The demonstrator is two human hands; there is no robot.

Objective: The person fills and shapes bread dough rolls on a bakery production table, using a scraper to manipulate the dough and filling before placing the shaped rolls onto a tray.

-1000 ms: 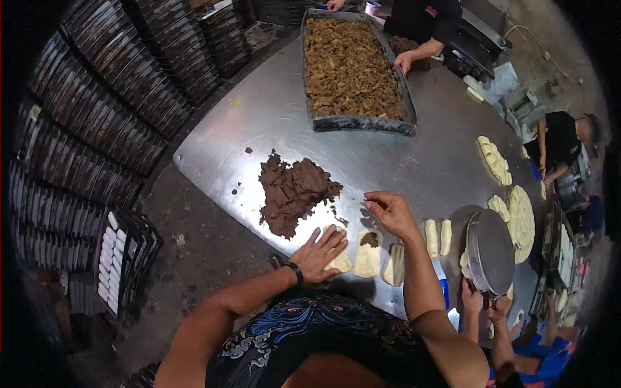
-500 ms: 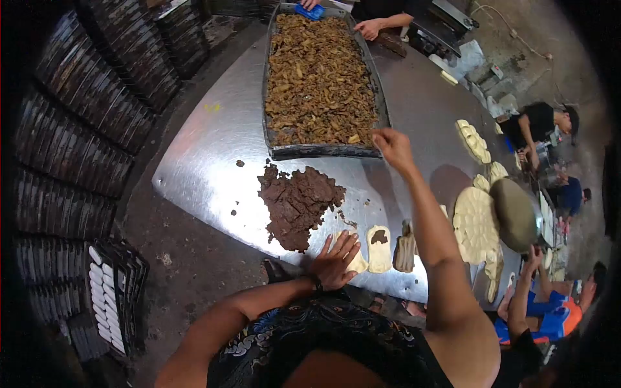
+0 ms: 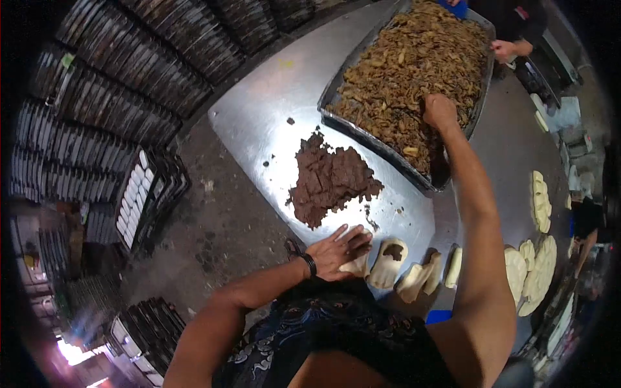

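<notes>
1. Position. The left hand (image 3: 336, 251) lies flat on the steel desk (image 3: 272, 110) at 6 o'clock. Its grip is apart, with the fingers spread over a pale dough piece (image 3: 359, 266). The right hand (image 3: 440, 110) reaches to 1 o'clock and rests in the shredded brown filling (image 3: 394, 77) inside the metal tray (image 3: 381, 147).

2. Grip state, right. The fingertips are sunk in the filling, so it cannot be told whether that grip is apart or together.

3. Nearby items. A heap of dark paste (image 3: 330, 181) sits on the desk between the tray and the left hand. At 3 o'clock of the left hand lies a second dough piece (image 3: 388, 264), which carries a dab of dark paste. Further dough pieces (image 3: 417, 279) lie just beside it.

4. Recommended technique (judgement). Draw a small, compact pinch from the near edge of the tray. Lift it clear of the rim so that no strands fall onto the paste heap. Hold the left palm light and level, so that the dough stays flat without tearing.
</notes>
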